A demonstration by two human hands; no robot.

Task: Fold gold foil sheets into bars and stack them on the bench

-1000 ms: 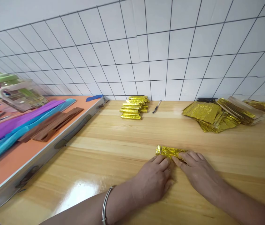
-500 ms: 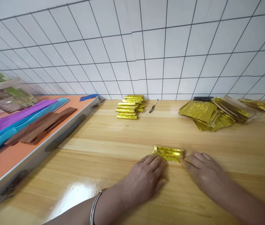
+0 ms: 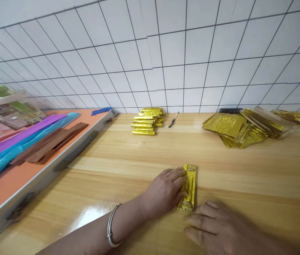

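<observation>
A folded strip of gold foil paper lies upright to my view on the wooden table, its creases running lengthwise. My left hand has its fingertips and thumb along the strip's left edge, holding it against the tabletop. A silver bangle circles that wrist. Just below the strip's near end is my right hand, a little blurred, fingers slightly apart and nothing visible in them. Whether its fingertips touch the foil I cannot tell.
Folded gold bars are stacked by the tiled wall, with a pen beside them. Flat gold foil sheets lie at the back right. On the left, an orange-topped board carries purple, blue and brown paper strips and a clear plastic box.
The gold foil strip has turned from lying crosswise to lengthwise. My right hand has left its right end and moved down toward me, while my left hand stays on its left side.
</observation>
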